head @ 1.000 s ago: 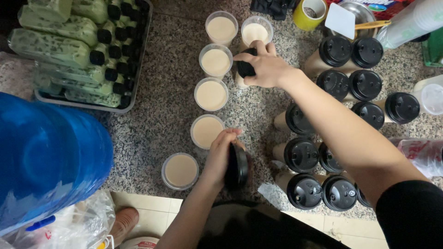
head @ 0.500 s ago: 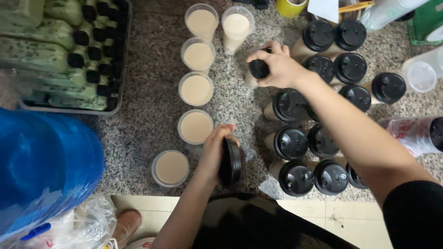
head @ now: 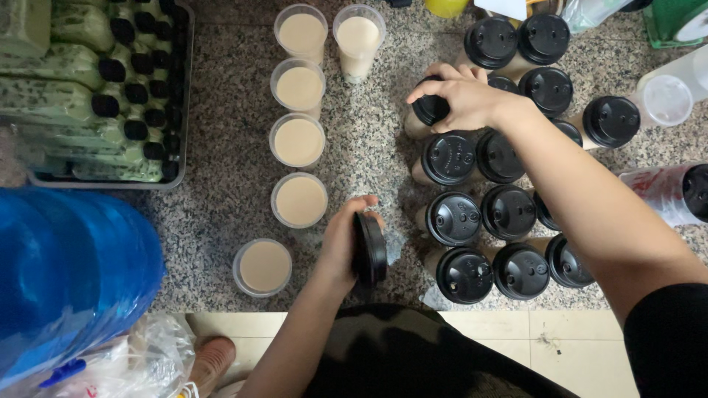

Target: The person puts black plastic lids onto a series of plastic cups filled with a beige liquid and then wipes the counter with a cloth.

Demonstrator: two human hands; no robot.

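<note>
- The right hand (head: 461, 99), upper middle of the frame, is closing its fingers over a black lid (head: 430, 109) on top of a cup, palm down; the spread of the fingertips around the rim reads as pressing the lid on evenly.
- The left hand (head: 346, 243), lower middle, is gripping a stack of black lids (head: 369, 249) held on edge, thumb over the top, which keeps the next lid close to the working hand.
- The lidded cups (head: 487, 214) are standing packed and touching in rows at centre right, finished ones kept apart from the open ones.
- The open cups of pale milky drink (head: 299, 140) are running in a curved line from the top centre down toward lower left, well apart from the lidded cluster, lidless and within reach of either hand.
- A grey tray of green bottles with black caps (head: 96, 88) is sitting in the upper left on the speckled stone counter (head: 221, 199).
- A large blue water jug (head: 66, 273) is filling the lower left, off the counter's edge.
</note>
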